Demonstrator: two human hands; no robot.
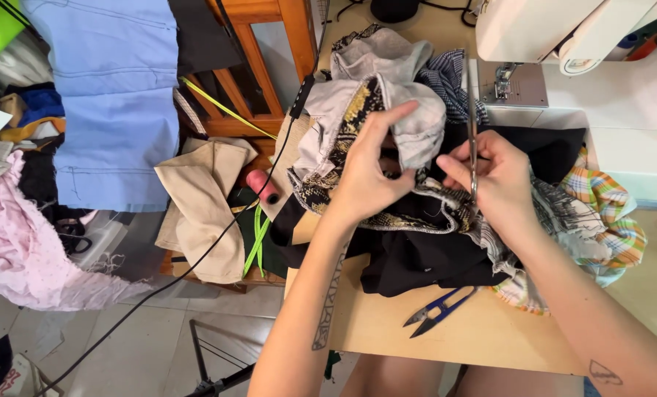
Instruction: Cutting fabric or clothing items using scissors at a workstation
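My left hand [369, 173] pinches a fold of grey fabric with a black-and-gold patterned trim [358, 110], lifting it off the pile. My right hand [494, 173] is closed around a slim pair of metal scissors [472, 140], blades pointing up beside that fold. Both hands hover over a heap of black cloth [416, 257] on the light wooden table [416, 331]. Blue-handled thread snips [437, 311] lie on the table just in front of the heap.
A white sewing machine [563, 44] stands at the back right. Plaid fabric [608, 213] lies under the right wrist. To the left are beige cloth [203, 198], a pink thread spool [261, 185], a black cable [218, 235], blue fabric [115, 95] and pink fabric [19, 250].
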